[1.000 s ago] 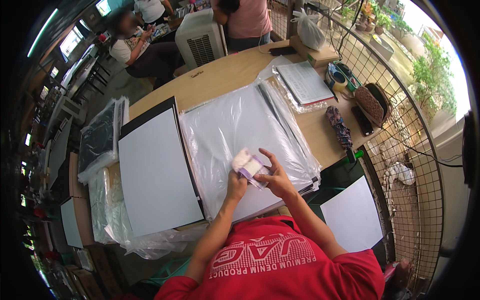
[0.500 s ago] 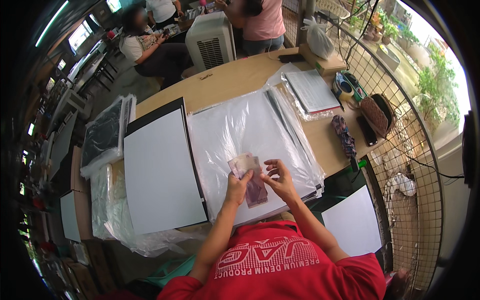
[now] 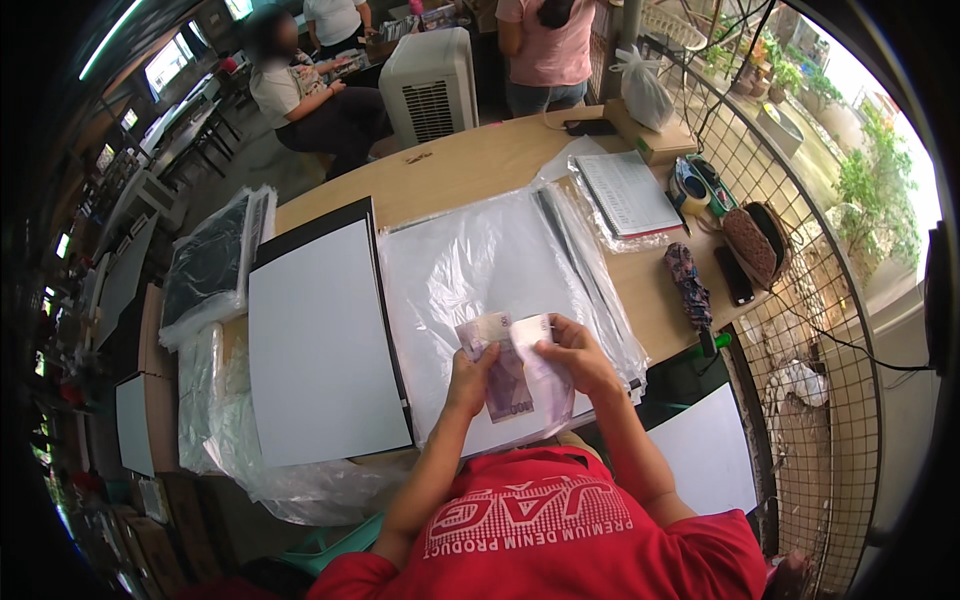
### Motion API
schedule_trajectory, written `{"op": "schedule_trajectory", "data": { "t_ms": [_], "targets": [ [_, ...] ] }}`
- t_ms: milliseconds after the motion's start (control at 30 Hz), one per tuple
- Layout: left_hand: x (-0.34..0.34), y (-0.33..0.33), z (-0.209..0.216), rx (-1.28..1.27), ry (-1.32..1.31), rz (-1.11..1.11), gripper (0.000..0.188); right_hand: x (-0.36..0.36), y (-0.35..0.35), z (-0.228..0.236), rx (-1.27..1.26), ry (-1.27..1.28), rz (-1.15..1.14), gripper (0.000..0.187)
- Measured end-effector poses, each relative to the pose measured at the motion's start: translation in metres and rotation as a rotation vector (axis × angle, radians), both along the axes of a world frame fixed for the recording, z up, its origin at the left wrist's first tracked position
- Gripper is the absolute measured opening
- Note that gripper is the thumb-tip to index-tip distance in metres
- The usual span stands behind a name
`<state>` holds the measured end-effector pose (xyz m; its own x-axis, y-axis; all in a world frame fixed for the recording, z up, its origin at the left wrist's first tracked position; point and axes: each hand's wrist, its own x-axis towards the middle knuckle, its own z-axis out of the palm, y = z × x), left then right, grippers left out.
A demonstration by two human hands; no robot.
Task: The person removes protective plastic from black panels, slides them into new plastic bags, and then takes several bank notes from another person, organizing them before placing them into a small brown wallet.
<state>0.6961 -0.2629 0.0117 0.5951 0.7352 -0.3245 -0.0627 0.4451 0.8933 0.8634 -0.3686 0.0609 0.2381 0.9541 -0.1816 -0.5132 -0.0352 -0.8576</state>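
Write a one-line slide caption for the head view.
A person's hands hold purple banknotes above a plastic-covered stack on a light-brown table.

I count one left hand [image 3: 470,380] and one right hand [image 3: 585,358] on my feed, plus at least two banknotes [image 3: 509,385], their overlap hiding the exact number. On one table [image 3: 480,158] I get one umbrella [image 3: 686,283], one pouch [image 3: 748,245], one box [image 3: 655,143] and one bag [image 3: 642,92]. Past it, one air cooler [image 3: 430,85] and at least three people [image 3: 548,45].
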Motion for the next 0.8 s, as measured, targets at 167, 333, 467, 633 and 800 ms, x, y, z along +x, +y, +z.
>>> {"op": "schedule_trajectory", "data": {
  "t_ms": [167, 333, 467, 633, 800],
  "targets": [
    [0.008, -0.010, 0.001, 0.109, -0.093, -0.022, 0.024, -0.022, 0.015, -0.034, -0.043, -0.215, -0.267, 0.030],
    [0.000, 0.002, 0.011, -0.224, -0.309, 0.003, 0.028, -0.005, 0.012, -0.049, 0.024, 0.040, -0.383, 0.019],
    [-0.006, 0.008, 0.009, -0.212, -0.211, -0.121, 0.037, 0.004, 0.007, -0.049, 0.055, 0.022, -0.243, 0.023],
    [0.002, -0.001, 0.016, -0.179, -0.175, -0.150, 0.043, -0.010, 0.014, -0.046, 0.013, -0.098, -0.344, 0.024],
    [0.001, 0.007, 0.004, -0.287, -0.201, -0.150, 0.032, -0.016, 0.020, -0.058, 0.016, -0.144, -0.373, 0.022]
  ]
}}
